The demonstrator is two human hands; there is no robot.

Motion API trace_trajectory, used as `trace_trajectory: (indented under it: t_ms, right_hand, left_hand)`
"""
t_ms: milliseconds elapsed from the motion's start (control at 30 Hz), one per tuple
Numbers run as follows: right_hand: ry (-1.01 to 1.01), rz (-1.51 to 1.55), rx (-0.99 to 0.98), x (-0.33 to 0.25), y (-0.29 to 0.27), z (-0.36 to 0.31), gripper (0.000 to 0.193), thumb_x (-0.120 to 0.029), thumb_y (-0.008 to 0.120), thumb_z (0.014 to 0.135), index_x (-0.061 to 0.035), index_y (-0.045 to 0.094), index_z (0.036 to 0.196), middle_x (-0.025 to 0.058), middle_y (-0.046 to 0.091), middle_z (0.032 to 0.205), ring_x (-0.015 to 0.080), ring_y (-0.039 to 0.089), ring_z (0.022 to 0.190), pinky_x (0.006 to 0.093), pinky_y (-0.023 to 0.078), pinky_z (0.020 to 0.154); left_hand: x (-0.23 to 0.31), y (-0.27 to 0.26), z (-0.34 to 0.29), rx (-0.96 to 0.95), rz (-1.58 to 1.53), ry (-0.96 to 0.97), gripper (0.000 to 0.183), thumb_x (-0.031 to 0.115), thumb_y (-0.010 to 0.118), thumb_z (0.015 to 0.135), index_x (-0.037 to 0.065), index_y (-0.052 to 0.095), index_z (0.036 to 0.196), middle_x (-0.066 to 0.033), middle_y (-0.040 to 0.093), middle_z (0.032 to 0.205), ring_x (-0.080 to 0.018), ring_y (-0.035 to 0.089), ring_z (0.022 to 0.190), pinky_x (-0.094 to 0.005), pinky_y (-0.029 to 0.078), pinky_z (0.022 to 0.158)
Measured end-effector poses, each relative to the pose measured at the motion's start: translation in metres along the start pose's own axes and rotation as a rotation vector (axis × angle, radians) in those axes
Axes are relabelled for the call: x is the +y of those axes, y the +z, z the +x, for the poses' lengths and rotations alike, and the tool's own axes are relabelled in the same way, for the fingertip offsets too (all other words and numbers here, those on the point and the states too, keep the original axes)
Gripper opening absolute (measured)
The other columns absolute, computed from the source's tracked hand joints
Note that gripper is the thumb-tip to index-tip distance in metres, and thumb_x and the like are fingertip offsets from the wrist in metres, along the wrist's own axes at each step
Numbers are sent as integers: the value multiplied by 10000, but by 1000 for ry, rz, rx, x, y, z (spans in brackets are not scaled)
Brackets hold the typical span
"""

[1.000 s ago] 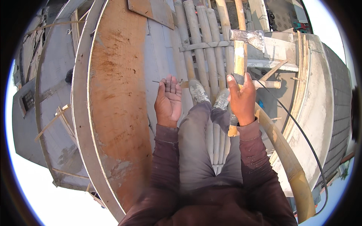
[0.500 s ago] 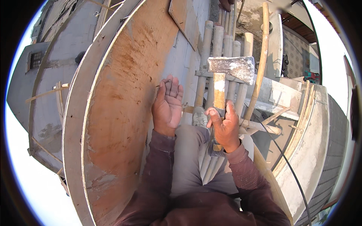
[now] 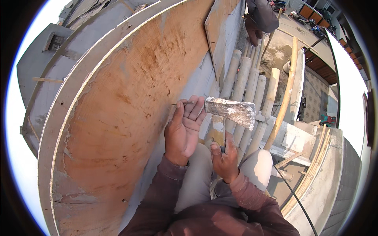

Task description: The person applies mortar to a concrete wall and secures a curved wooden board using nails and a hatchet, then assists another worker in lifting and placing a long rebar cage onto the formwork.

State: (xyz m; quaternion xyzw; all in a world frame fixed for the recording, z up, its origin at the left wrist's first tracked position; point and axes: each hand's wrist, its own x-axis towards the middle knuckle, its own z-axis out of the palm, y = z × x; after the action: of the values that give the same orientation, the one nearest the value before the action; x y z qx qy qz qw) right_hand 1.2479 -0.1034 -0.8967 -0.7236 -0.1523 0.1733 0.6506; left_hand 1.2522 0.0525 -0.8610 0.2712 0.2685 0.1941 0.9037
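Note:
My left hand (image 3: 183,135) is raised palm up beside the curved orange-brown plywood panel (image 3: 114,114). Its thumb and fingers pinch a thin nail (image 3: 189,102), one end pointing toward the panel. Closed round a handle, my right hand (image 3: 226,159) holds up a hatchet (image 3: 232,111) at the level of my left fingertips. The hatchet head is worn and splashed with white, its cutting edge turned right and its blunt end close to the left fingers. Part of the wooden handle is hidden by my right hand.
Bamboo poles (image 3: 240,80) form a narrow platform ahead, with another upright-looking pole (image 3: 289,82) at right. Another person (image 3: 262,17) is at the far end. A black cable (image 3: 295,196) runs along the right, near thin bamboo strips (image 3: 315,165) and a concrete ledge (image 3: 330,181).
The view has shifted, showing more of the person at the far end. The hatchet head has come nearer my left fingers. My left hand has risen slightly along the panel, and the nail shows more clearly.

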Motion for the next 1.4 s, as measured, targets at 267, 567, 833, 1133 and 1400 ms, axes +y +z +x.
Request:
trace_trajectory:
  t_ms: [267, 567, 833, 1133, 1400]
  right_hand:
    - [-236, -127, -49, 9, -5, 17, 456, -170, 651, 968, 70, 494, 1322, 224, 684, 923, 362, 707, 812, 404, 551, 721]
    - [-467, 715, 457, 4, -2, 17, 448, -263, 655, 984, 11, 515, 1310, 111, 628, 817, 176, 602, 621, 312, 502, 568]
    - [-340, 164, 160, -5, -31, 13, 446, -234, 642, 982, 62, 498, 1283, 168, 669, 921, 259, 650, 672, 381, 534, 654]
    - [-206, -25, -109, 20, 0, 24, 411, -175, 670, 943, 67, 523, 1240, 275, 671, 900, 448, 679, 780, 443, 534, 676]
    - [-108, 167, 40, 18, -27, 25, 371, -231, 563, 1009, 58, 517, 1237, 150, 623, 751, 289, 635, 625, 366, 490, 598]
  left_hand:
    - [-5, -5, 8, -125, 27, 100, 220, 295, 493, 1062, 99, 546, 1145, -142, 483, 1461, -305, 427, 1398, -513, 324, 1179]
    - [-6, -6, 7, -142, -8, 94, 217, 275, 475, 1067, 92, 552, 1155, -146, 472, 1480, -296, 399, 1420, -521, 295, 1195]
    - [-5, -16, 8, -131, 26, 110, 203, 285, 457, 1076, 112, 545, 1134, -129, 462, 1497, -283, 384, 1440, -516, 298, 1187]
    - [-6, -5, 10, -134, 99, 108, 238, 317, 470, 1069, 110, 550, 1153, -128, 451, 1509, -273, 376, 1442, -505, 293, 1188]
    - [8, -30, -26, -106, 624, 228, 326, 379, 417, 1082, 78, 531, 1031, -130, 612, 1046, -245, 592, 1033, -390, 467, 934]
